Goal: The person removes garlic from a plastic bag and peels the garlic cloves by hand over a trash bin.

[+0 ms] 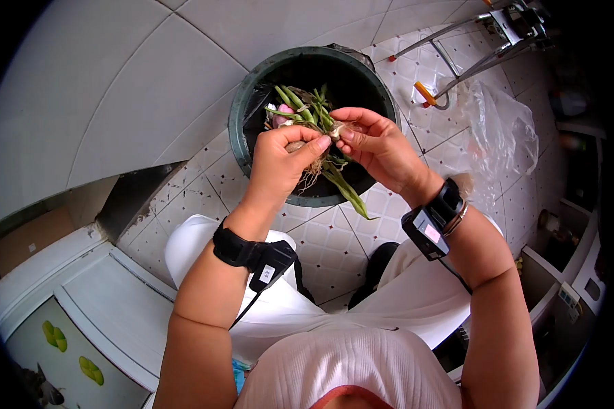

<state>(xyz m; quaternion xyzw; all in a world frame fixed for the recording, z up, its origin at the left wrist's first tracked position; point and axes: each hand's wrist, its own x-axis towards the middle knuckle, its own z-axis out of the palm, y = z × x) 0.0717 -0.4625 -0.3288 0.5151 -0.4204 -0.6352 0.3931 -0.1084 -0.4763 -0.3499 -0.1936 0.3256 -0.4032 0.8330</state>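
Observation:
Over a dark green bin (237, 140) my two hands meet, fingertips almost touching. My left hand (280, 160) is closed around a brown bulb with stringy roots (312, 176) hanging from it, which looks like garlic. Thumb and fingers of my right hand (382, 146) pinch a small pale bulb (336, 131), apparently part of the same plant. Beneath them in the bin lie green stalks (299, 102) and a pinkish piece (284, 114). One long green leaf (348, 191) hangs over the near rim. Fingers hide part of what they grip.
Clear plastic bags (498, 136) lie on the tiled floor to the right. A metal folding frame with orange-tipped parts (450, 68) stands at upper right. A white cabinet (109, 300) is at left, shelves (566, 238) at right. Both wrists carry strapped devices with cables.

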